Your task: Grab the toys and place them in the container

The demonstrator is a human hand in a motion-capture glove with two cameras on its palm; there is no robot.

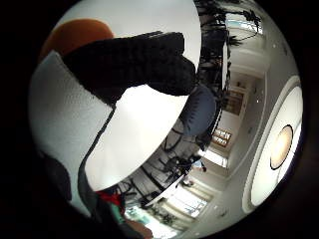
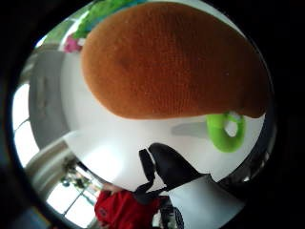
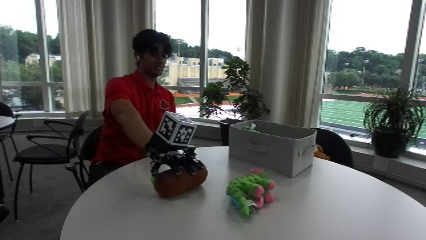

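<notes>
Your gloved right hand point(image 3: 174, 161) sits on top of the orange-brown plush toy point(image 3: 178, 182), fingers point(image 3: 190, 166) curled down over its upper side; it looks like a grasp, though the toy's underside seems to rest on the white table point(image 3: 319, 210). The green and pink plush toy point(image 3: 249, 191) lies just beside it, nearer the grey fabric container point(image 3: 271, 146), which stands further back on the table.

Black-gloved fingers point(image 1: 134, 62) curled over white table point(image 1: 144, 124), beside an orange plush toy point(image 1: 75, 35).
</notes>
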